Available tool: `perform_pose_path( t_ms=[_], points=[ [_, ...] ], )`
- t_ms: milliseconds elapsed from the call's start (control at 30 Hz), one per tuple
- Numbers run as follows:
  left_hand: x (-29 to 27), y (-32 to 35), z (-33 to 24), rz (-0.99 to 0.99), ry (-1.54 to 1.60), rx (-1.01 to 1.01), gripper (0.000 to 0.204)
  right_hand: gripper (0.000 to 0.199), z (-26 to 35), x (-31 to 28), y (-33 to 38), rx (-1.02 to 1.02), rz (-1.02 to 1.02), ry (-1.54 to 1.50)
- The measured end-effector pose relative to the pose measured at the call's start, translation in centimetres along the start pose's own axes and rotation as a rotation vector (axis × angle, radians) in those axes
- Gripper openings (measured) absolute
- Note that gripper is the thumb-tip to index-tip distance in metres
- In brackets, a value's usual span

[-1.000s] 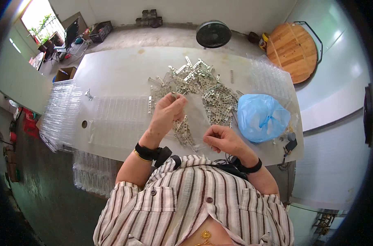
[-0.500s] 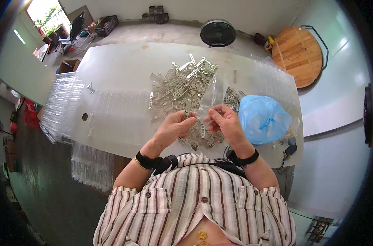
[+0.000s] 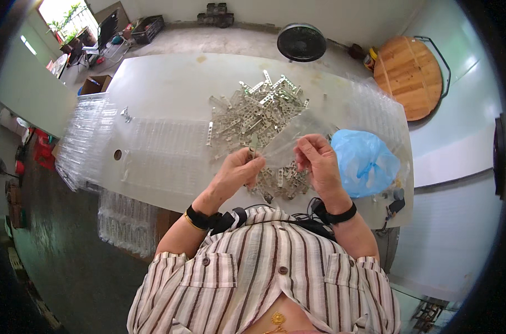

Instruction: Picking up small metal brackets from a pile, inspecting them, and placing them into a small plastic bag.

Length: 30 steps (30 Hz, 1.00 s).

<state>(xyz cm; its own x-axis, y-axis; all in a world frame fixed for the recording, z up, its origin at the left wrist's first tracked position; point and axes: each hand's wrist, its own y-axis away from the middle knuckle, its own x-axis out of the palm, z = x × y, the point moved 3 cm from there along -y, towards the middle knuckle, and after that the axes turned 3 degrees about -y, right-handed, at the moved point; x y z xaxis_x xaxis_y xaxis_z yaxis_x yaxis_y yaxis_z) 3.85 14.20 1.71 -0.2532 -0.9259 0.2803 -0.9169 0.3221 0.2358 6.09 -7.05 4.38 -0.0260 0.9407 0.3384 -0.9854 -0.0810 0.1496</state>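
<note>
While daylight is coming in from the far left corner, clear plastic trays [image 3: 83, 142] are lying stacked at the left end of the white tabletop [image 3: 169, 83], w/ more clear trays spreading flat across its middle. Nearer the person, the left hand [image 3: 237, 172] is hovering just above the tabletop's near edge, fingers [image 3: 252, 161] pinching narrow on a small metal strip [image 3: 253, 146] that is standing roughly upright between them. The strip is sitting right at the mouth of a clear plastic bag [image 3: 289, 139], which is stretching up & away from the two hands. Beyond that, approx. mid-tabletop, a pile of perforated metal brackets [image 3: 255, 111] is lying loose, and a smaller heap of brackets [image 3: 280, 181] is resting just under and between the hands. The right hand [image 3: 318, 161] is holding the bag's near edge, fingers curled shut on the plastic, close to the left hand but not touching it. Just right of it a blue plastic bag [image 3: 364, 161] is sitting bunched up on the tabletop. Farther back a black fan [image 3: 301, 42] is standing on the floor, and a round wooden board [image 3: 411, 75] is leaning at the far right.
</note>
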Motion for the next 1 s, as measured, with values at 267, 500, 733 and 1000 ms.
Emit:
perform_pose_path(
  t_ms=[267, 500, 733, 1000],
  points=[
    [-0.7, -0.4, -0.3, -0.021, 0.220, -0.016, 0.014, 0.011, -0.2, -0.7, 0.8, -0.015, -0.093, -0.070],
    [-0.1, 0.0, 0.3, 0.075, 0.246, -0.012, 0.018, 0.012, -0.7, 0.2, 1.6, 0.028, -0.077, -0.023],
    [-0.9, 0.4, 0.6, -0.051, 0.211, 0.084, 0.014, 0.012, -0.7, 0.8, 2.1, -0.001, -0.087, 0.000],
    [-1.8, 1.0, 1.1, -0.091, 0.260, 0.087, 0.017, 0.012, 0.0, 0.2, 2.3, -0.067, -0.149, -0.080]
  ],
)
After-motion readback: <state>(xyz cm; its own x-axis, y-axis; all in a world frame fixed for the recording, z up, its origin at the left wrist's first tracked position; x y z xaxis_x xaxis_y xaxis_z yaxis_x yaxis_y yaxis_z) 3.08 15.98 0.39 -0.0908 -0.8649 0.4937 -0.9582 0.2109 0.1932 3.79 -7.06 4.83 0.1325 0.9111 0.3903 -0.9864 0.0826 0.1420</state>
